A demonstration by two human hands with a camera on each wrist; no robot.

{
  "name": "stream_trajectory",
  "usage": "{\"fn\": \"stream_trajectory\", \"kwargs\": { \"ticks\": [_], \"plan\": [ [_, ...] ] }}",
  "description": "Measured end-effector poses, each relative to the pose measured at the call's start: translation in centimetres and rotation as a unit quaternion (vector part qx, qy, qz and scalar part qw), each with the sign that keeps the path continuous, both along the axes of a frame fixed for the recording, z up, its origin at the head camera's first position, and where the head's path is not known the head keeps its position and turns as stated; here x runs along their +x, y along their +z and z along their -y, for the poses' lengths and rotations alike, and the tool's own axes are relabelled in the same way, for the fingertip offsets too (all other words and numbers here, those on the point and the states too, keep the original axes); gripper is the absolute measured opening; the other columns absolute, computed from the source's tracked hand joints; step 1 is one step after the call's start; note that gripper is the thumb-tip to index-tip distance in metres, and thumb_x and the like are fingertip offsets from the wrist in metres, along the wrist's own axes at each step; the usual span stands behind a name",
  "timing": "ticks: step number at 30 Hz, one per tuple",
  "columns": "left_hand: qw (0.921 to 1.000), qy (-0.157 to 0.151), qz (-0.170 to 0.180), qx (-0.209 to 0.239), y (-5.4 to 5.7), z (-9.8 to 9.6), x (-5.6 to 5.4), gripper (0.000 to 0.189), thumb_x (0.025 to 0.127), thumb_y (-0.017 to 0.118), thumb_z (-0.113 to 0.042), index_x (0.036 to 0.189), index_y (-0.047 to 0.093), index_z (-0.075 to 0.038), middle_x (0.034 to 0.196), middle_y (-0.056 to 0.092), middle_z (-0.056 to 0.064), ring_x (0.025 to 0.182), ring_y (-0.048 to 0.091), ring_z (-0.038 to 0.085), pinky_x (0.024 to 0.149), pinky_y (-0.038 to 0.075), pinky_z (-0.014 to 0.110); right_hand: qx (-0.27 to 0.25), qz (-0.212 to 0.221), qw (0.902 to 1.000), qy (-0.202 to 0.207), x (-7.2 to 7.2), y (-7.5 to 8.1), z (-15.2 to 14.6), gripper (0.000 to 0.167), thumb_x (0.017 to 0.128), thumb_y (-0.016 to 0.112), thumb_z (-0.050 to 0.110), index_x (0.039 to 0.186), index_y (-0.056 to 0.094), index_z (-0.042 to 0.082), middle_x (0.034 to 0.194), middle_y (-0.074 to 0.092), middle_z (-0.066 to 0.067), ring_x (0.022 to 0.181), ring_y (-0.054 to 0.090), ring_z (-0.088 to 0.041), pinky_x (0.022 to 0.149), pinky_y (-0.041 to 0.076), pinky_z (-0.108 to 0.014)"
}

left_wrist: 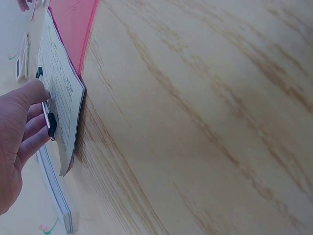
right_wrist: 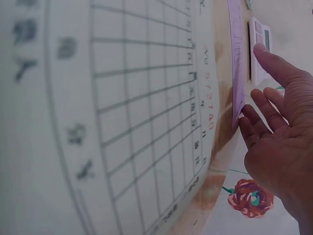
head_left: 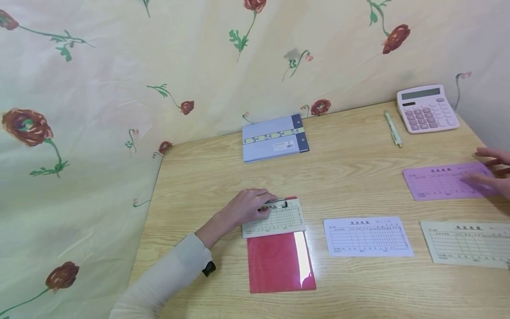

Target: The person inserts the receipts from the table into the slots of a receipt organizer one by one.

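Note:
A small red clipboard lies on the table with a pale receipt slip over its upper part. My left hand pinches the clipboard's metal clip; in the left wrist view the thumb is on the near side and the fingers lie behind. The slip's top edge sits at the clip; whether it is clamped I cannot tell. At the right, my right hand is at the right end of a pink receipt slip. Its fingers are loosely spread, thumb apart, in the right wrist view; contact with the slip is unclear.
A white slip and a pale green slip lie right of the clipboard. A blue binder rests near the back edge. A pen and a pink calculator are at the back right. Flowered cloth rises behind the table.

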State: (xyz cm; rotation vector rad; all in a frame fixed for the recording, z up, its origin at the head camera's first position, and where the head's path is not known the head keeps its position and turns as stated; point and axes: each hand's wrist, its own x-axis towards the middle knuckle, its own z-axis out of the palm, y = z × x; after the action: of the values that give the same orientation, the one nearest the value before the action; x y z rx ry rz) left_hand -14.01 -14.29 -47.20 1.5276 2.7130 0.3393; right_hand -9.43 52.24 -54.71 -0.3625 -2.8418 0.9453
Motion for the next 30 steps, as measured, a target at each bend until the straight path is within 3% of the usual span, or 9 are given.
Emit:
{"fn": "stream_trajectory", "kwargs": {
  "ticks": [2, 5, 8, 9, 11, 12, 15, 24, 30],
  "plan": [
    [1.0000, 0.000, 0.001, 0.000, -0.08, -0.01, 0.00, 0.034, 0.096, 0.075, -0.013, 0.129, 0.075, -0.010, 0.116, 0.077, 0.001, 0.087, 0.071, 0.008, 0.069, 0.052, 0.015, 0.003, 0.010, 0.9999, -0.004, 0.04, -0.04, 0.02, 0.082, 0.104, 0.067, 0.037, 0.170, 0.019, 0.027, 0.168, 0.031, -0.027, 0.137, 0.032, -0.047, 0.123, 0.024, -0.057],
    [1.0000, 0.001, 0.001, 0.000, -0.16, -0.01, 0.02, 0.034, 0.096, 0.075, -0.013, 0.130, 0.075, -0.010, 0.116, 0.077, 0.001, 0.086, 0.071, 0.008, 0.068, 0.051, 0.015, 0.002, 0.007, 1.0000, -0.007, 0.17, -0.04, 0.00, 0.082, 0.103, 0.069, 0.037, 0.170, 0.023, 0.029, 0.163, 0.036, -0.031, 0.135, 0.041, -0.013, 0.123, 0.025, -0.043],
    [1.0000, 0.002, 0.000, -0.003, -0.15, -0.03, 0.06, 0.034, 0.096, 0.075, -0.013, 0.129, 0.075, -0.010, 0.117, 0.077, 0.001, 0.087, 0.071, 0.007, 0.068, 0.051, 0.015, 0.007, 0.004, 0.9999, -0.011, 0.42, 0.09, 0.14, 0.080, 0.103, 0.070, 0.036, 0.169, 0.027, 0.027, 0.161, 0.039, -0.030, 0.129, 0.037, -0.001, 0.121, 0.024, -0.034],
    [1.0000, 0.003, 0.000, -0.004, -0.15, -0.04, 0.06, 0.034, 0.096, 0.075, -0.014, 0.129, 0.075, -0.010, 0.117, 0.077, 0.001, 0.087, 0.071, 0.008, 0.069, 0.051, 0.015, 0.001, -0.006, 0.9999, -0.010, 0.43, -0.01, 0.04, 0.079, 0.102, 0.071, 0.034, 0.169, 0.030, 0.028, 0.159, 0.047, -0.018, 0.120, 0.035, 0.008, 0.116, 0.024, -0.026],
    [1.0000, 0.003, 0.000, -0.004, -0.10, -0.04, 0.09, 0.034, 0.096, 0.075, -0.013, 0.129, 0.075, -0.010, 0.118, 0.077, 0.001, 0.088, 0.072, 0.008, 0.069, 0.052, 0.016, -0.008, -0.019, 0.9998, -0.006, 0.43, -0.11, -0.06, 0.078, 0.101, 0.072, 0.031, 0.168, 0.033, 0.028, 0.151, 0.052, 0.010, 0.120, 0.038, 0.008, 0.113, 0.024, -0.019],
    [1.0000, 0.003, 0.000, -0.004, -0.07, -0.04, 0.10, 0.034, 0.096, 0.075, -0.013, 0.129, 0.075, -0.010, 0.118, 0.077, 0.002, 0.089, 0.072, 0.008, 0.069, 0.052, 0.016, -0.015, -0.029, 0.9995, -0.003, 0.40, -0.19, -0.10, 0.077, 0.100, 0.073, 0.028, 0.167, 0.035, 0.028, 0.144, 0.051, 0.023, 0.120, 0.039, 0.006, 0.111, 0.024, -0.016],
    [1.0000, 0.004, 0.000, -0.003, -0.04, -0.02, 0.11, 0.034, 0.096, 0.075, -0.013, 0.129, 0.075, -0.010, 0.118, 0.077, 0.002, 0.090, 0.073, 0.009, 0.069, 0.053, 0.016, -0.038, -0.069, 0.9968, 0.009, 0.27, -0.44, -0.28, 0.076, 0.097, 0.077, 0.020, 0.163, 0.043, 0.032, 0.117, 0.035, 0.047, 0.103, 0.030, 0.022, 0.093, 0.021, -0.004],
    [1.0000, 0.007, 0.003, -0.001, 0.04, 0.04, 0.15, 0.033, 0.095, 0.076, -0.013, 0.129, 0.076, -0.010, 0.117, 0.077, 0.002, 0.089, 0.072, 0.009, 0.070, 0.054, 0.018, -0.032, -0.086, 0.9958, 0.001, 0.42, -0.51, 0.24, 0.063, 0.101, 0.072, 0.018, 0.160, 0.049, 0.025, 0.112, 0.033, 0.049, 0.102, 0.030, 0.024, 0.103, 0.021, -0.007],
    [1.0000, 0.007, 0.004, -0.003, 0.06, 0.06, 0.16, 0.034, 0.096, 0.076, -0.014, 0.129, 0.075, -0.010, 0.117, 0.077, 0.002, 0.091, 0.073, 0.010, 0.071, 0.055, 0.018, 0.001, -0.044, 0.9987, -0.025, 0.51, -0.27, 0.14, 0.067, 0.103, 0.069, 0.030, 0.155, 0.047, -0.006, 0.105, 0.026, 0.047, 0.092, 0.025, 0.023, 0.093, 0.025, -0.011]
  ]
}}
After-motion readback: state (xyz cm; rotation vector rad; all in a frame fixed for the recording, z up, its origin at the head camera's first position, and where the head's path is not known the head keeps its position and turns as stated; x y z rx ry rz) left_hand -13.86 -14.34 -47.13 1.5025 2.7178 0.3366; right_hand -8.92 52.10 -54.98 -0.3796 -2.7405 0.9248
